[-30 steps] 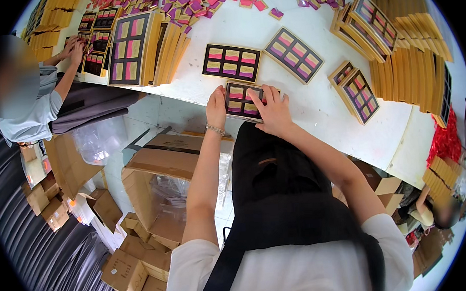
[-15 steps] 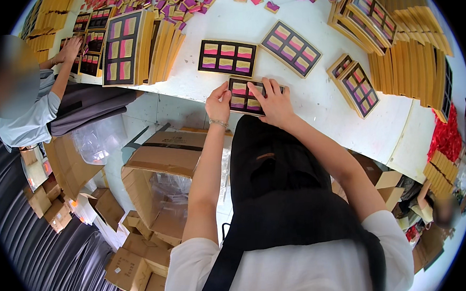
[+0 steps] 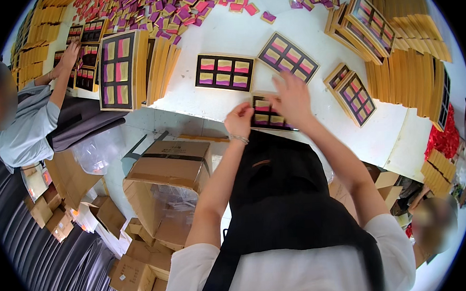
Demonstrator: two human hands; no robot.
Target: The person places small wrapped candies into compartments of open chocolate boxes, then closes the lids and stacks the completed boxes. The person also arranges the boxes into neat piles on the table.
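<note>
Close to my body at the table's front edge is a gold-rimmed box (image 3: 267,121) with a black insert and small gold, pink and purple packets in its compartments. My left hand (image 3: 239,122) is at its left end, thumb and fingertips drawn together; what they pinch, if anything, is too small to make out. Over the box's right half hovers my right hand (image 3: 295,97), its fingers smeared by motion, hiding part of the box. Just beyond lie a similar filled box (image 3: 224,72) and a tilted filled box (image 3: 287,57) to its right.
Loose packets (image 3: 178,14) are heaped along the far side. Boxes stand stacked at left (image 3: 119,72) and right (image 3: 406,78), with a small pile of boxes (image 3: 358,98) nearer. A co-worker's hand (image 3: 69,56) works among boxes at left. Cardboard cartons (image 3: 165,167) sit below the table.
The near box now appears farther right, with my left hand at its left end. My right hand has lifted off it, up and to the right. The whole view has shifted slightly.
</note>
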